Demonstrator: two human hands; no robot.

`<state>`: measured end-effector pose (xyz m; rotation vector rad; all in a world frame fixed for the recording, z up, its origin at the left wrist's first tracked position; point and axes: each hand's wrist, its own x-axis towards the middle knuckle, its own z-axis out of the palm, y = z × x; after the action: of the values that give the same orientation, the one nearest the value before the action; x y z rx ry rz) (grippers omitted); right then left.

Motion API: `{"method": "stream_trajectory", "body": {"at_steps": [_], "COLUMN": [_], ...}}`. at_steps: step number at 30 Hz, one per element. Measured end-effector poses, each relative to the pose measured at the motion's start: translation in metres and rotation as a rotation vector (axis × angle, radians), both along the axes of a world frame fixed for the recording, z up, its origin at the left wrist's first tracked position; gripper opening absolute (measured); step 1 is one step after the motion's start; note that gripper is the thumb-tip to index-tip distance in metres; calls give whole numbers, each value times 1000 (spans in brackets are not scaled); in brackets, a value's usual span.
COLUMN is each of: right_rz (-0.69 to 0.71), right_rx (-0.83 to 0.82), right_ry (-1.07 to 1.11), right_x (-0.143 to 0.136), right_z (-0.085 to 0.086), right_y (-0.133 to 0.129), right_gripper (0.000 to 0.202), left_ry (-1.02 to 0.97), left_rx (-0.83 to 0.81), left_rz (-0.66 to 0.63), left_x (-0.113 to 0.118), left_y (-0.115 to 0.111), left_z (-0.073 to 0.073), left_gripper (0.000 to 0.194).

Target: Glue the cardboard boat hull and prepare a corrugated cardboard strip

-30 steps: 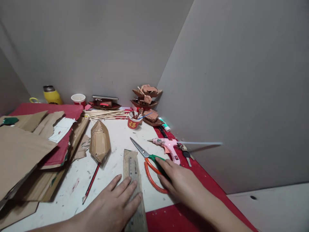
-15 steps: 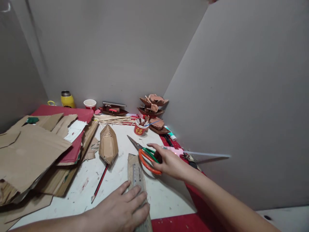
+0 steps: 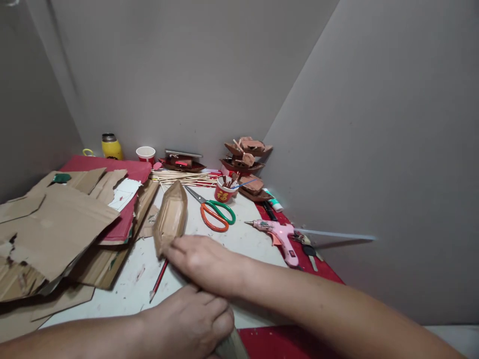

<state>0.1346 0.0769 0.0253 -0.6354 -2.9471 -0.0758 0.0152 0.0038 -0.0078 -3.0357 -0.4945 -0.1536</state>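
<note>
My right hand [image 3: 204, 262] reaches across and pinches the near tip of a small cardboard boat [image 3: 172, 214], which is hollow and pointed at both ends. Lower down, my left hand [image 3: 190, 319] is closed, its fingers curled over a cardboard strip [image 3: 232, 345] that shows only at the bottom edge. The ruler that lay on that strip is hidden. Scissors [image 3: 215, 212] with one orange and one green handle lie on the white board, right of the boat. Beneath my right hand a red and black pencil [image 3: 159, 280] points toward me.
Cardboard sheets [image 3: 71, 224] are piled at the left. A pink glue gun [image 3: 280, 234] lies at the right by some keys [image 3: 310, 253]. Behind are a paper cup [image 3: 225, 189], wooden sticks [image 3: 187, 178], brown model boats [image 3: 245, 162] and a yellow bottle [image 3: 111, 147].
My right hand has let go of the scissors, which now lie farther back, and has taken hold of the cardboard boat. My left hand's fingers have curled in over the strip.
</note>
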Motion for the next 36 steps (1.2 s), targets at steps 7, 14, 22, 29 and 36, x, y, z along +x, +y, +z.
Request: {"method": "stream_trajectory", "body": {"at_steps": [7,14,22,29,36], "right_rz": [228,296,383,249,-555], "right_rx": [70,37,90,-346,-534], "right_ry": [-151,-222,-208,528,741], "right_x": [-38,-37,-39,-25,11], "right_z": [8,17,16,56,58], "right_y": [-5,-4,5,25,69], "right_gripper": [11,11,11,14,12], "left_ry": [-63,-92,-154,-195,-200], "left_rx": [65,105,126,105,116], "left_rz": [-45,-37,-59,-71,-84], "left_x": [-2,-3,-2,-3,-3], "left_y": [-4,-2,2,2,3], "left_z": [-7,-9,-25,-22,-17], "left_gripper": [34,24,19,18,20]}}
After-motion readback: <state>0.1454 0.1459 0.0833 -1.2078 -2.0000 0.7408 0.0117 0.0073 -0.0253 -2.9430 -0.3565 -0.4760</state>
